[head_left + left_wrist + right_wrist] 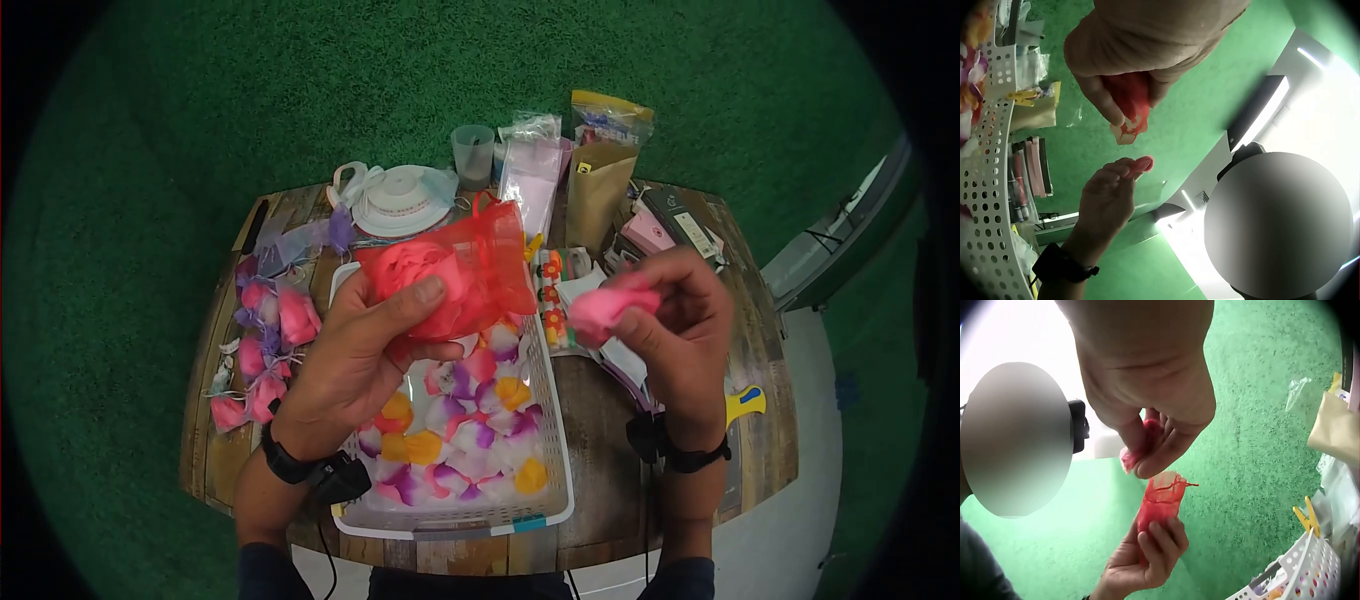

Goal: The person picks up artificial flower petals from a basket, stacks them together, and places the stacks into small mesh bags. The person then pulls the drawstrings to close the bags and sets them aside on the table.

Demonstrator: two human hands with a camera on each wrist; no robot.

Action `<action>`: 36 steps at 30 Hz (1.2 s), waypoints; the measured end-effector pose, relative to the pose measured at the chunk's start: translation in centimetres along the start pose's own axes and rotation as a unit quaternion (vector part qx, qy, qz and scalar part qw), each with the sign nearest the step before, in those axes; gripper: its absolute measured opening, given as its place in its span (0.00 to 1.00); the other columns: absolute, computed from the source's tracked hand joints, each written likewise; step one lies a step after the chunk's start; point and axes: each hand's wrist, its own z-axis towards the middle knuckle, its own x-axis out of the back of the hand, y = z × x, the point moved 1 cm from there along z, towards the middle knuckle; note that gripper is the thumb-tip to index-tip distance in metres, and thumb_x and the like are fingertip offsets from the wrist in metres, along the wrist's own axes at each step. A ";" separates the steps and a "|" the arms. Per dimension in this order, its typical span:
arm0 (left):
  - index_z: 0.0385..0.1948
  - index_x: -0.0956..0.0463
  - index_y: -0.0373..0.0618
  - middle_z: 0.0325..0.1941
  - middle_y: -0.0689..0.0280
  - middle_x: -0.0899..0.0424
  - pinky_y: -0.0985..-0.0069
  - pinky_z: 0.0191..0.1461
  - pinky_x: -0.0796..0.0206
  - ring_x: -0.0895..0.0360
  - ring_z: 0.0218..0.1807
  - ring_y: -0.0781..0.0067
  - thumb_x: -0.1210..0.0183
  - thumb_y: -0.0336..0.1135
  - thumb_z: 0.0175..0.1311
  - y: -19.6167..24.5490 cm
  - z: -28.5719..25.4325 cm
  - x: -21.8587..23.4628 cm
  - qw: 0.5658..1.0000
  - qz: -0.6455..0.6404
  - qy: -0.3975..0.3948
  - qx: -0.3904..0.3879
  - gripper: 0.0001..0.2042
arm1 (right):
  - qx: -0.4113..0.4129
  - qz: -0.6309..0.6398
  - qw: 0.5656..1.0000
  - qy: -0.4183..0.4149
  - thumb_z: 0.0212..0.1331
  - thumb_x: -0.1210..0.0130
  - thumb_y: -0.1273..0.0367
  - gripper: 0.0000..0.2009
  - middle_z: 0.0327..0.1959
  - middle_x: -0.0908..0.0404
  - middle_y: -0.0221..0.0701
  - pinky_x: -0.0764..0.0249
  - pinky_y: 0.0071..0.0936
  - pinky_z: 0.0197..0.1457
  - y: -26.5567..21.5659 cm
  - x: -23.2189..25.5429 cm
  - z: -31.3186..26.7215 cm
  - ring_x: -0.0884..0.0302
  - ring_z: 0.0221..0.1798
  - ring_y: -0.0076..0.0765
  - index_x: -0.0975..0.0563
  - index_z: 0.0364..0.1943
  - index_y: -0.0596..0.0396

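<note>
We hold the red mesh pouch (492, 262) in our left hand (355, 355), fingers curled beneath it and thumb pressed on top, over the pink petals (415, 262) that show through the mesh. The pouch is raised above the white basket (440, 533), and its open end points toward our right hand (685, 345). In that hand, thumb and fingers pinch a small pink bundle (598, 312), which is near the pouch but apart from it. Loose petals (470, 440) lie in the basket below.

To work well here, we should keep the left grip light — enough to steady the pouch without crushing what it holds. The mouth looks soft and partly gathered, so we would do well to spread it first and keep the thin red drawstring (1191, 484) clear of the opening. The bundle looks light and easily creased; a compact, gentle pinch suits it, since a hard squeeze may crumple it and a loose one may shed pieces. Working over the basket helps — anything dropped probably falls among the petals.
</note>
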 end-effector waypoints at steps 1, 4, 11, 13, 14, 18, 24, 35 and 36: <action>0.57 0.32 0.37 0.50 0.60 0.19 0.75 0.40 0.18 0.17 0.46 0.73 0.39 0.33 0.66 -0.1 0.0 -0.3 1.000 0.003 0.001 -0.004 0.21 | -0.010 -0.010 0.998 -0.062 0.51 0.32 0.75 0.20 0.40 0.18 0.39 0.19 0.26 0.44 0.6 0.3 -0.2 0.17 0.41 0.30 0.27 0.47 0.62; 0.56 0.31 0.38 0.53 0.62 0.20 0.73 0.51 0.22 0.21 0.53 0.73 0.37 0.29 0.63 -0.2 -0.1 -1.0 0.999 -0.004 0.020 -0.035 0.21 | -0.092 0.050 0.991 -0.081 0.49 0.31 0.77 0.30 0.41 0.17 0.40 0.20 0.24 0.44 -0.4 -2.0 -0.4 0.17 0.40 0.29 0.31 0.58 0.62; 0.50 0.29 0.39 0.48 0.66 0.21 0.75 0.55 0.27 0.21 0.50 0.76 0.33 0.25 0.56 0.3 -1.1 -0.1 0.998 0.060 -0.033 0.009 0.20 | -0.268 0.358 0.863 -0.234 0.41 0.35 0.89 0.61 0.35 0.16 0.50 0.20 0.23 0.39 -0.4 0.1 -0.1 0.14 0.39 0.38 0.70 0.74 0.57; 0.49 0.29 0.39 0.47 0.66 0.21 0.75 0.54 0.27 0.22 0.49 0.77 0.32 0.25 0.55 0.4 -1.2 -0.2 0.993 0.090 -0.062 0.037 0.20 | -0.276 0.423 0.824 -0.255 0.42 0.38 0.91 0.60 0.37 0.17 0.53 0.19 0.26 0.37 0.7 0.2 -0.3 0.14 0.39 0.41 0.72 0.73 0.57; 0.48 0.28 0.39 0.45 0.66 0.21 0.77 0.53 0.26 0.21 0.48 0.78 0.32 0.25 0.55 0.4 -1.2 -0.3 0.990 0.121 -0.059 0.042 0.19 | -0.298 0.414 0.814 -0.280 0.42 0.37 0.91 0.60 0.37 0.17 0.52 0.18 0.27 0.38 1.1 0.0 -0.2 0.14 0.39 0.41 0.72 0.73 0.58; 0.47 0.26 0.38 0.40 0.66 0.18 0.80 0.48 0.25 0.20 0.42 0.81 0.31 0.26 0.54 0.7 -1.6 -0.2 0.971 0.223 -0.057 0.071 0.18 | -0.339 0.323 0.825 -0.316 0.51 0.38 0.85 0.40 0.40 0.16 0.48 0.16 0.27 0.43 1.8 -0.8 0.1 0.14 0.40 0.37 0.48 0.67 0.64; 0.40 0.23 0.37 0.40 0.68 0.19 0.82 0.47 0.29 0.22 0.41 0.82 0.29 0.26 0.49 0.8 -2.2 -0.1 0.963 0.254 -0.031 0.079 0.16 | -0.339 0.219 0.875 -0.268 0.52 0.36 0.81 0.15 0.36 0.16 0.40 0.19 0.22 0.41 1.7 -0.6 0.0 0.16 0.36 0.29 0.27 0.43 0.66; 0.38 0.20 0.37 0.35 0.72 0.19 0.85 0.41 0.33 0.25 0.37 0.86 0.34 0.30 0.59 1.2 -3.7 2.8 0.957 0.267 -0.067 0.086 0.09 | -0.222 0.294 0.918 -0.146 0.51 0.37 0.77 0.11 0.28 0.19 0.44 0.21 0.30 0.25 2.4 0.2 -0.6 0.18 0.23 0.41 0.26 0.35 0.67; 0.38 0.20 0.38 0.34 0.72 0.19 0.84 0.42 0.34 0.24 0.39 0.85 0.34 0.28 0.58 1.1 -3.7 3.4 0.956 0.270 -0.076 0.091 0.08 | -0.212 0.282 0.924 -0.147 0.51 0.38 0.78 0.10 0.28 0.19 0.44 0.21 0.30 0.25 2.5 0.1 -0.7 0.18 0.22 0.41 0.27 0.35 0.67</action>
